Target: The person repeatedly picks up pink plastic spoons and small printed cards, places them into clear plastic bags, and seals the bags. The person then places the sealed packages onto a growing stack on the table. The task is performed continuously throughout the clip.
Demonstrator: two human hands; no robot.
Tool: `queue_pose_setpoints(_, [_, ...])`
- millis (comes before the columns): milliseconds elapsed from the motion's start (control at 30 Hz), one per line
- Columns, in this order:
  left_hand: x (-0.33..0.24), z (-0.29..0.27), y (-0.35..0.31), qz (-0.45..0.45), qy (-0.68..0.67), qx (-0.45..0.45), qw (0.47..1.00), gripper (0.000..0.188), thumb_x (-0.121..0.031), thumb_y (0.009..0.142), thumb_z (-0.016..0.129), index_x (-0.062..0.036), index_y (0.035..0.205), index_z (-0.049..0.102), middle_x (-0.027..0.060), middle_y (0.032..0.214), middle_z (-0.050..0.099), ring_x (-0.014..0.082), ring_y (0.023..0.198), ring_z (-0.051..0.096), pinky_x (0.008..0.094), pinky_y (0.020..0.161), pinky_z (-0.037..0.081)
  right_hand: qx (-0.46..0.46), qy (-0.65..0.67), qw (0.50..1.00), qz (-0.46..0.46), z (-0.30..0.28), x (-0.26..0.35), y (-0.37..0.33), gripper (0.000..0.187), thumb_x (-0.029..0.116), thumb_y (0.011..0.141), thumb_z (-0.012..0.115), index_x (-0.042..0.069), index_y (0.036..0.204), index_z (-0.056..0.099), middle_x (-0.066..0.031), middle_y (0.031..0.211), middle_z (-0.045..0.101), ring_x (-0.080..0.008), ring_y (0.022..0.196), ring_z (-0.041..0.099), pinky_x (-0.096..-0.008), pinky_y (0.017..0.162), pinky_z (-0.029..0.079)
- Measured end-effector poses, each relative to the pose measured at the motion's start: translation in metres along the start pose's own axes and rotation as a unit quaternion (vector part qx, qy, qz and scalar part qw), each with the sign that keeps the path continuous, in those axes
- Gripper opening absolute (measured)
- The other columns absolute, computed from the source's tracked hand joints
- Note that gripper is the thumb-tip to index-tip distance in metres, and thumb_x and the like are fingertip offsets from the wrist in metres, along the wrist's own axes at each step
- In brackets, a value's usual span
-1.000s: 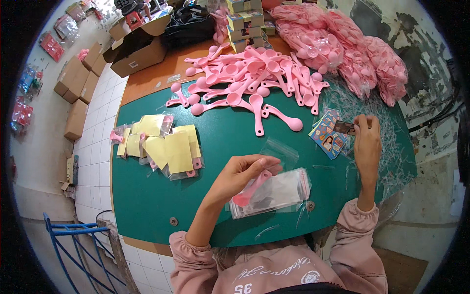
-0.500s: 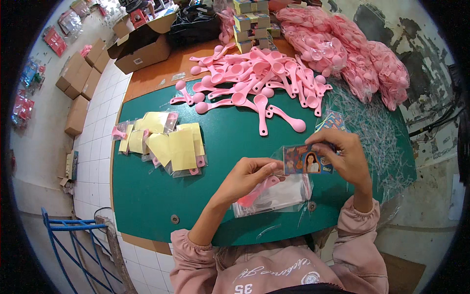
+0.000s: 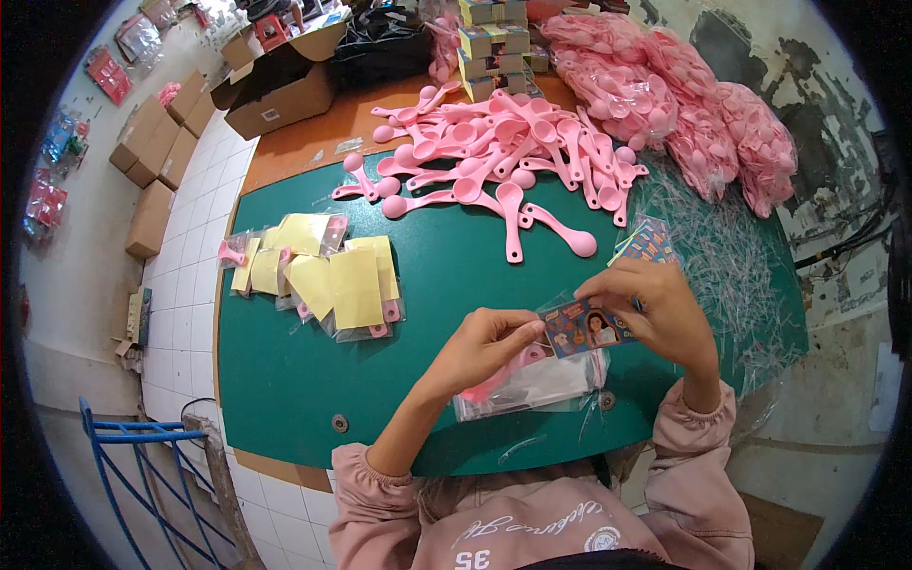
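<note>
My right hand [image 3: 655, 309] pinches the upper right of a small printed card [image 3: 578, 328], dark with colourful pictures. The thumb and forefinger of my left hand [image 3: 489, 350] are closed at the card's left end, by the mouth of a clear plastic bag. A pink measuring spoon [image 3: 521, 363] shows beneath that hand, seemingly inside the bag; the fingers partly hide it. Below both hands lies a stack of clear plastic bags [image 3: 556, 380]. Beyond my right hand are more printed cards [image 3: 648, 242].
Filled bags with yellow cards [image 3: 356, 285] lie on the left of the green table [image 3: 285, 389]. A heap of pink spoons [image 3: 494, 142] covers its far part. Behind are stacked card bundles [image 3: 492, 43], bulging bags of spoons [image 3: 665, 104] and an open carton [image 3: 280, 104]. Clear plastic strips [image 3: 727, 256] litter the right.
My right hand has brought the card left and slightly tilted it, so its left end now meets my left fingertips. My left hand has barely moved.
</note>
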State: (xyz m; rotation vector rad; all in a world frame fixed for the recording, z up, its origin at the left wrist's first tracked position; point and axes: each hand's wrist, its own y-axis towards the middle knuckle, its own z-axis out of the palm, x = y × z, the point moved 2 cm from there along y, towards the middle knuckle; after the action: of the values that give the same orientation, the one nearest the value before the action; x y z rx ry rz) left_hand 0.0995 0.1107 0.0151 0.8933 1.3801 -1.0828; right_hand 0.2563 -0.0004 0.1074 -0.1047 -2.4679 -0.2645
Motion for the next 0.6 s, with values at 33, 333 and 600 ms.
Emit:
queue_pose_setpoints(33, [0.001, 0.001, 0.000, 0.000, 0.000, 0.000, 1.000, 0.028, -0.020, 0.090, 0.050, 0.0045, 0.097, 0.061, 0.0053, 0.073, 0.062, 0.0065, 0.066, 0.050, 0.0223, 0.062, 0.043, 0.023, -0.015, 1.000, -0.012, 0.001, 0.001, 0.001, 0.012, 0.008, 0.076, 0.060, 0.004, 0.087, 0.062, -0.0105, 0.072, 0.057, -0.0260, 0.066, 0.058, -0.0321, 0.058, 0.044])
queue_pose_setpoints(333, [-0.004, -0.010, -0.001, 0.007, 0.036, 0.001, 0.999, 0.029, -0.022, 0.089, 0.051, 0.0035, 0.097, 0.060, 0.0025, 0.063, 0.052, 0.0067, 0.059, 0.040, 0.0238, 0.054, 0.039, 0.080, 0.213, 0.972, 0.055, 0.013, -0.024, 0.010, 0.017, 0.015, 0.081, 0.059, 0.003, 0.092, 0.061, -0.0120, 0.084, 0.063, -0.0204, 0.070, 0.061, -0.0279, 0.064, 0.047])
queue_pose_setpoints(600, [-0.008, -0.007, -0.007, 0.000, 0.107, -0.037, 0.994, 0.050, -0.023, 0.087, 0.054, -0.0050, 0.130, 0.037, 0.0116, 0.079, 0.065, 0.0116, 0.069, 0.058, 0.0286, 0.062, 0.046, 0.125, 0.138, 0.982, -0.040, 0.048, -0.021, 0.011, 0.022, 0.013, 0.075, 0.062, 0.003, 0.094, 0.061, -0.0097, 0.080, 0.058, -0.0260, 0.071, 0.057, -0.0316, 0.064, 0.046])
